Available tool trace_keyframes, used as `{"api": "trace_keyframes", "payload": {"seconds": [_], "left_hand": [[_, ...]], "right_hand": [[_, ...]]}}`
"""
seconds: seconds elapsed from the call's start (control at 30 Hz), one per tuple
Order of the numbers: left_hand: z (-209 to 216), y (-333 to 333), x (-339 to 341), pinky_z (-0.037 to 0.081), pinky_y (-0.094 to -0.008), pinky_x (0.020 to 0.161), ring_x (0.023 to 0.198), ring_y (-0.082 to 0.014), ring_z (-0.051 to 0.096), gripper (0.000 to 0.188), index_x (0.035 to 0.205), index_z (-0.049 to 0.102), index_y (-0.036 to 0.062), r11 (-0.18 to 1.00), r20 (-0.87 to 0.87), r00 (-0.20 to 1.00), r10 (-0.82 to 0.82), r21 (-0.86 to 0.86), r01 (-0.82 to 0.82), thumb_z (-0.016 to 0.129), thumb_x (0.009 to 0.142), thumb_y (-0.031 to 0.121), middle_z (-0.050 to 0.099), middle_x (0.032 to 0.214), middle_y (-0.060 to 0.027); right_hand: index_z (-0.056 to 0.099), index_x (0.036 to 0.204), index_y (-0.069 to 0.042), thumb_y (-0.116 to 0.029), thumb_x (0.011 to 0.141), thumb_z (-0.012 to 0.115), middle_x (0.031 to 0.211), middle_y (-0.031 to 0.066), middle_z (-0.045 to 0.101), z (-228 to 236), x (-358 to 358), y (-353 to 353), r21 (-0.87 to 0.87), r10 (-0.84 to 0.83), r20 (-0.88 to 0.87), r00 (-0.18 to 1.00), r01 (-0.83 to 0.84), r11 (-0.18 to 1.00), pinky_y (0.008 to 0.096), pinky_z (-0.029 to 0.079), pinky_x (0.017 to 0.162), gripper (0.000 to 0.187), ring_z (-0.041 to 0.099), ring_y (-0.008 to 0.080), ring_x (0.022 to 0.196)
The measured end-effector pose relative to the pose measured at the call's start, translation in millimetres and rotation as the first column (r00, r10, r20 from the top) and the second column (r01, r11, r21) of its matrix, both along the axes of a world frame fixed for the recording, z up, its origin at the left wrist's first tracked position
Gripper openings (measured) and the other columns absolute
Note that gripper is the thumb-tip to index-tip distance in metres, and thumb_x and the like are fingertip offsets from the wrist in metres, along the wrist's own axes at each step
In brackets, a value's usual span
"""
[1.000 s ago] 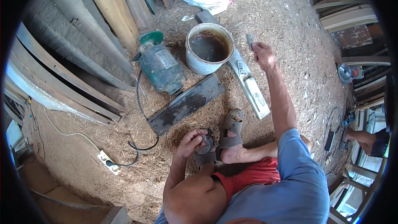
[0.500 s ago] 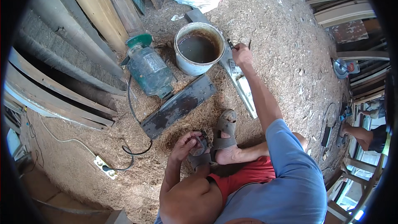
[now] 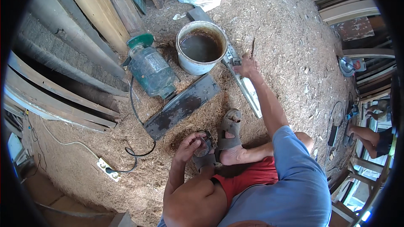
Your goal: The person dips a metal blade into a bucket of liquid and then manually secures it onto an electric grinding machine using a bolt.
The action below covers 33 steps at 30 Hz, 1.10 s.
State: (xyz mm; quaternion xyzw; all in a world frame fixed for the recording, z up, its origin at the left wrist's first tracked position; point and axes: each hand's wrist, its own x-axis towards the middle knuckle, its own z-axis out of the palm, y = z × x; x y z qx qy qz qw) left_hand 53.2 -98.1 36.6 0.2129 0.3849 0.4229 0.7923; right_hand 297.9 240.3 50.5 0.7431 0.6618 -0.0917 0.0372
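My left hand point(image 3: 187, 147) is closed round a small, clear, cup-like piece with a dark part at its far edge point(image 3: 203, 146), held low over my sandalled left foot. My right arm reaches forward. The right hand point(image 3: 248, 66) is closed beside the bucket, with a thin dark pointed tool point(image 3: 253, 47) sticking up from it; its grip end is hidden. Under and beside this hand lies a long, narrow grey board point(image 3: 248, 90) with pale and metallic pieces on it. The white bucket point(image 3: 184, 57) holds murky brown liquid and stands just left of that hand.
A green bench grinder-like machine point(image 3: 152, 71) stands left of the bucket, its black cable running to a white power strip point(image 3: 108, 169). A dark, wet-stained slab point(image 3: 181, 108) lies before it. Timber point(image 3: 90, 0) leans at left. Another person's leg point(image 3: 365, 136) shows far right.
My right hand has drawn back slightly toward me and turned over the long board, so the thin tool stands out more. My left hand has stayed in place with its clear piece.
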Motion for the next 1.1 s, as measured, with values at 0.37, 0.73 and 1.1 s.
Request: {"api": "trace_keyframes", "payload": {"seconds": [0.37, 0.73, 1.1], "left_hand": [[-5, 0, 5, 0.048, -0.0325, 0.089, 0.094, -0.0137, 0.056, 0.039, 0.128, 0.052, 0.0013, 0.999, 0.003, 1.0, -0.002, 0.039, 0.002, 0.057, 0.097, 0.025, 0.057, 0.099, -0.0041], [-8, 5, 1, 0.045, -0.0312, 0.088, 0.091, -0.013, 0.056, 0.037, 0.127, 0.055, 0.0021, 0.998, 0.023, 1.0, 0.02, 0.051, -0.021, 0.058, 0.097, 0.023, 0.06, 0.094, -0.0026], [1, -5, 2, 0.047, -0.0297, 0.09, 0.097, -0.0107, 0.058, 0.035, 0.128, 0.055, 0.0028, 0.992, 0.193, 0.976, 0.104, 0.045, -0.115, 0.059, 0.096, 0.015, 0.064, 0.103, -0.0018]], "right_hand": [[0.065, 0.086, -0.007, -0.025, 0.091, 0.062, 0.069, 0.0062, 0.059, 17, 49, 27, -0.132, -0.177, -0.691, 0.701, 0.119, 0.984, 0.0324, 0.047, 0.056, 0.019, 0.051, 0.0143, 0.058], [0.069, 0.099, -0.002, -0.011, 0.075, 0.059, 0.1, 0.021, 0.068, 109, -154, 62, -0.086, 0.813, -0.208, 0.544, -0.838, 0.539, 0.0424, 0.052, 0.076, 0.027, 0.066, 0.0372, 0.092], [0.064, 0.114, -0.001, -0.016, 0.081, 0.059, 0.117, 0.0212, 0.064, 13, -146, 96, -0.283, 0.68, -0.053, 0.731, -0.664, 0.692, 0.0409, 0.051, 0.092, 0.037, 0.063, 0.0348, 0.108]]}}
